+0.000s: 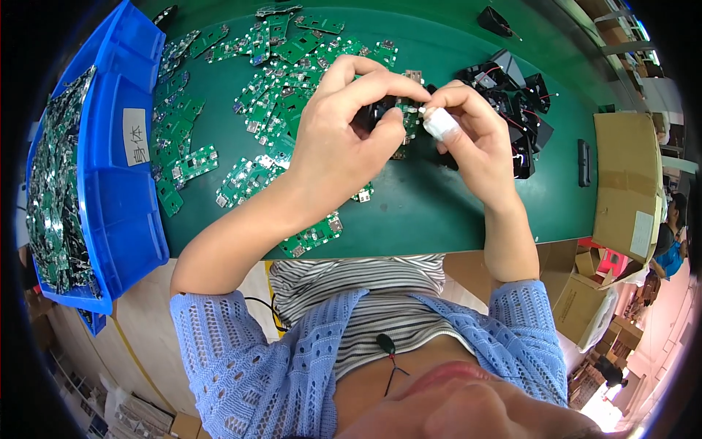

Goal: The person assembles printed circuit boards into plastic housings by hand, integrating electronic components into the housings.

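Observation:
Above the table's middle, my left hand [336,128] is closed, thumb and index finger around a small green circuit board [409,126] with metal sockets at its ends. A black part [378,111] shows inside that grip, mostly covered by fingers. My right hand [477,135] meets the board's right edge with its thumb and index finger pinched together, beside a small white connector [422,110]. What exactly this pinch holds is hidden. White wrapping [441,124] covers the right thumb's tip.
Many loose circuit boards [281,95] cover the green table [439,212] on the left and at the back. Black housings with thin wires [523,110] cluster at right. A blue bin [121,212] full of boards stands left; a cardboard box [625,183] borders the right edge.

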A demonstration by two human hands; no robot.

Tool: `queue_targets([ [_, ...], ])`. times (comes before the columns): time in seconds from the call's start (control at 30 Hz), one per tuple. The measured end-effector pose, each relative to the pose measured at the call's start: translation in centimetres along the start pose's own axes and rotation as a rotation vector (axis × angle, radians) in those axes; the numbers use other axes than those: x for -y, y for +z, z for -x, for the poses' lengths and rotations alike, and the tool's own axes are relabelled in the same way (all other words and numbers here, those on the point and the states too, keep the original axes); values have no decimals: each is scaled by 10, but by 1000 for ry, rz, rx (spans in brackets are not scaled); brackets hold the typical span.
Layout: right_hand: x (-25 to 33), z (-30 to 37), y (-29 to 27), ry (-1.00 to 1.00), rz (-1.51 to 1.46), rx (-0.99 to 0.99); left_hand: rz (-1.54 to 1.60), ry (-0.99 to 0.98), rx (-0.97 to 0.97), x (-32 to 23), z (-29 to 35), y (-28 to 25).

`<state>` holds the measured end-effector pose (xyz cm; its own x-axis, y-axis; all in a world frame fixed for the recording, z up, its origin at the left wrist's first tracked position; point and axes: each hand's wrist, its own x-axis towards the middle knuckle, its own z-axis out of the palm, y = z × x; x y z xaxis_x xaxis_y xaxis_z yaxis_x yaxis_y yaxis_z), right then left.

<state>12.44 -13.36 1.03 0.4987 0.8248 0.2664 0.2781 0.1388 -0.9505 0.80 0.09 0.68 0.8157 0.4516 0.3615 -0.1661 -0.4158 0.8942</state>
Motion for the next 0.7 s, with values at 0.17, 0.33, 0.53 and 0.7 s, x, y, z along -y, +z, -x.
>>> queue_targets([
  [0.17,2,-1,-5,209,-166,83,8,42,2,1,1,2],
  [0.33,3,0,-9,232,-201,96,9,57,44,2,-1,2],
  [0.53,3,-2,3,-107,147,-55,108,-2,-36,3,-4,5],
  [0.7,-5,-9,-4,-592,648,-90,575,-571,233,-6,-6,-5],
])
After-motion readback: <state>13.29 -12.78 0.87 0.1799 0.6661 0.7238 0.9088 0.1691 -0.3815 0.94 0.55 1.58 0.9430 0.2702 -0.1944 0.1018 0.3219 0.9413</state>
